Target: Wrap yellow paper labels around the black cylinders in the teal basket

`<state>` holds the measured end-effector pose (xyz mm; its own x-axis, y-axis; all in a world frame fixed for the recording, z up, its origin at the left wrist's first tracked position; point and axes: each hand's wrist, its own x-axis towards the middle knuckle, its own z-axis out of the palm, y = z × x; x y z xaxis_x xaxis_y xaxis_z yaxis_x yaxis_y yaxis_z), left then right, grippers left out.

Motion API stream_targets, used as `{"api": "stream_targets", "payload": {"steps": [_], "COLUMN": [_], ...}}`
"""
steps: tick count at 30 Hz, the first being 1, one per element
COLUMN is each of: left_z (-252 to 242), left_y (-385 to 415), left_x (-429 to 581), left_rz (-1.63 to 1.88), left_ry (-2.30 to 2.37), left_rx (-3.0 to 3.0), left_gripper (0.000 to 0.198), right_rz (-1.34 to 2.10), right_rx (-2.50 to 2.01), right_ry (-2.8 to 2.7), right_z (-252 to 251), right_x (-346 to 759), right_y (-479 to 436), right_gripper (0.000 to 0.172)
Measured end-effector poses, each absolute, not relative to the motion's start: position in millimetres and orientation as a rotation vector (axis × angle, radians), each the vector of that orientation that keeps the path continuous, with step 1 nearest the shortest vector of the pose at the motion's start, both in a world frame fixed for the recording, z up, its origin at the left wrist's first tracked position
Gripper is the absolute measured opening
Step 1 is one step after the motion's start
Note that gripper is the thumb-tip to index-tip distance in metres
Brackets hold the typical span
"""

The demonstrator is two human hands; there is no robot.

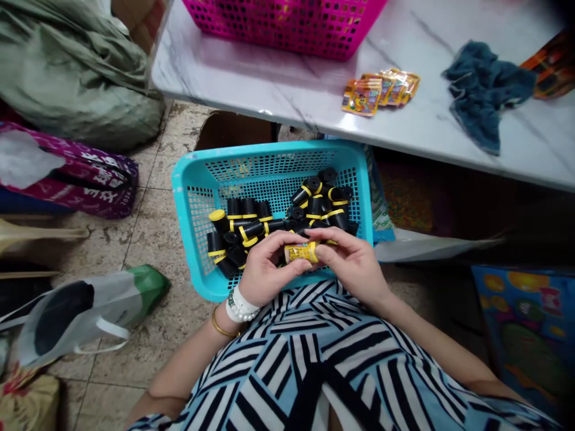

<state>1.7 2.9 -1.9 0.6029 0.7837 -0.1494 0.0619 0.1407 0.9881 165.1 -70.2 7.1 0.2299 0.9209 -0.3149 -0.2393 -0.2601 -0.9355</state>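
Currently your left hand [263, 266] and right hand [357, 266], fingers bent nearly closed, pinch a small yellow printed cylinder [300, 253] from 9 and 3 o'clock, over the near side of a turquoise perforated plastic basket [269, 151]. It seems light, stiff and slightly slick, so hold its 2 ends. Black cylinders with yellow rims [216, 242] lie towards 11 o'clock.

White Chinese characters [105, 179] and what looks like "2026" [127, 196] mark a purple bag [58, 194] at frame left; print on the yellow tube [300, 252], center, and packets [381, 91], upper right, is too small to read
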Motion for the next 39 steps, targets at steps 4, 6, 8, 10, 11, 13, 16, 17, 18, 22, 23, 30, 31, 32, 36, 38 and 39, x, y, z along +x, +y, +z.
{"api": "stream_targets", "payload": {"steps": [4, 6, 8, 10, 11, 13, 16, 17, 18, 22, 23, 30, 31, 32, 36, 38, 39], "left_z": [-5.7, -7.0, -8.3, -9.2, -9.4, -8.8, -6.3, -5.2, -4.1, -0.2, 0.7, 4.9, 5.0, 5.3, 12.7, 20.5, 24.9], "left_y": [4.0, 4.7, 5.3, 6.0, 6.6, 8.5, 12.0, 12.9, 13.4, 9.7, 7.4, -7.9, -8.7, -9.2, -10.7, -12.4, -13.4], "left_x": [4.3, 4.6, 4.0, 2.9, 2.3, 1.5, 2.0, 2.8, 3.8, 8.8, 9.9, 17.0, 18.1, 19.1, 21.5, 22.5, 23.2], "left_rz": [0.535, 0.488, 0.468, 0.486, 0.498, 0.52, 0.5, 0.481, 0.461, 0.382, 0.36, 0.33, 0.329, 0.335, 0.372, 0.376, 0.377], "left_ry": [0.818, 0.844, 0.864, 0.862, 0.852, 0.827, 0.769, 0.748, 0.732, 0.749, 0.746, 0.523, 0.51, 0.501, 0.489, 0.491, 0.491], "left_rx": [1.12, 1.001, 0.956, 0.993, 1.027, 1.084, 1.068, 1.035, 0.997, 0.875, 0.848, 0.597, 0.592, 0.592, 0.619, 0.632, 0.638], "left_gripper": [0.032, 0.033, 0.034, 0.034, 0.035, 0.035, 0.034, 0.034, 0.035, 0.037, 0.038, 0.046, 0.043, 0.042, 0.044, 0.047, 0.049], "right_rz": [1.08, 0.988, 0.907, 0.888, 0.912, 1.043, 1.301, 1.361, 1.401, 1.464, 1.477, 1.272, 1.247, 1.234, 1.216, 1.122, 1.063], "right_rx": [-1.418, -1.431, -1.455, -1.489, -1.499, -1.477, -1.359, -1.312, -1.262, -1.068, -1.038, -0.979, -0.985, -0.991, -1.019, -1.039, -1.045], "right_ry": [-0.954, -1.076, -1.151, -1.121, -1.059, -0.88, -0.681, -0.66, -0.653, -0.68, -0.713, -0.771, -0.781, -0.809, -0.966, -0.999, -1.005], "right_z": [9.0, 8.5, 7.1, 4.5, 2.7, -1.8, -7.4, -8.3, -8.5, -4.8, -3.8, -10.3, -11.6, -12.1, -4.8, 2.1, 5.5], "right_x": [172.2, 174.2, 174.6, 172.8, 171.2, 167.4, 164.3, 164.9, 166.5, 176.0, 177.4, 172.1, 171.9, 172.2, 176.4, 177.3, 177.1], "right_y": [-74.9, -77.2, -78.4, -78.4, -78.2, -77.4, -75.7, -75.2, -74.8, -75.8, -76.7, -80.0, -79.4, -78.8, -78.0, -79.2, -79.9], "right_gripper": [0.021, 0.026, 0.032, 0.034, 0.033, 0.029, 0.022, 0.023, 0.025, 0.042, 0.04, 0.012, 0.013, 0.016, 0.029, 0.025, 0.023]}}
